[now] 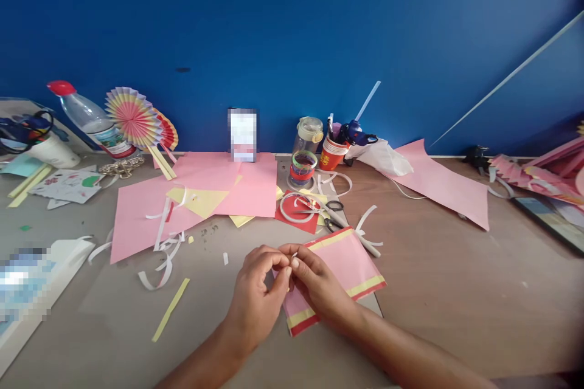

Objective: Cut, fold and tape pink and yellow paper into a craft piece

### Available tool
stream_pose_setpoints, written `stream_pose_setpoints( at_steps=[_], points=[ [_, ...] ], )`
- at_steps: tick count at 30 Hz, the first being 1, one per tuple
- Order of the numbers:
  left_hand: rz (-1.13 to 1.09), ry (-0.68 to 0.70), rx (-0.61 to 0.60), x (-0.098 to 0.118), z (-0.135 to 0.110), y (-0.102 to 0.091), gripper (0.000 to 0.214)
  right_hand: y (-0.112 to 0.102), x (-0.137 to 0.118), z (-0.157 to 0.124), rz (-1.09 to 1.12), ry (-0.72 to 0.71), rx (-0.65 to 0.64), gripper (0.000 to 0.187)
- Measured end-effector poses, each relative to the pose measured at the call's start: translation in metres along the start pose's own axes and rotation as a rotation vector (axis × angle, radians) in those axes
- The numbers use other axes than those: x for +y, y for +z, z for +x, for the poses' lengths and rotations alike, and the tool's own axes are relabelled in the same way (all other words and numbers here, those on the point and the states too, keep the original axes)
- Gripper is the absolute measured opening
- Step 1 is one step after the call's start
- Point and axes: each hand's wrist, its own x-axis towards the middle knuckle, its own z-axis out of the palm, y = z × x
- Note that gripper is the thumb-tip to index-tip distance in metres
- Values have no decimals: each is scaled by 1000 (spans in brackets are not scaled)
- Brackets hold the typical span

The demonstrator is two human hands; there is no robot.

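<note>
My left hand point(262, 295) and my right hand point(322, 285) meet fingertip to fingertip at the front middle of the table. Both are closed in a pinch around a small white piece point(294, 255), mostly hidden by the fingers, so I cannot make out its kind. Under and beside the right hand lies a pink paper sheet point(349, 261) with yellow and red bands along its edges. Just beyond it are scissors point(331, 214) with black handles, a white roll of tape point(285, 206) and a red paper square point(296, 223).
Pink sheets point(137, 213) and curled white strips point(159, 270) cover the left middle. A yellow strip point(171, 310) lies nearer. Along the blue wall stand a paper fan point(132, 118), a bottle point(89, 112), a phone point(243, 134), a jar point(308, 134) and a red cup point(332, 155).
</note>
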Motion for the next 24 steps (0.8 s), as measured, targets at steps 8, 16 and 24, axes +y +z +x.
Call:
stream_pose_setpoints(
  at_steps=[8, 16, 24],
  points=[
    [63, 80, -17, 1, 11, 0, 18, -1, -1, 5, 86, -14, 47, 37],
    [-108, -211, -91, -8, 11, -7, 16, -9, -10, 7, 194, -6, 49, 35],
    [-311, -423, -204, -11, 10, -12, 15, -12, -14, 6, -110, -10, 87, 26]
  ],
)
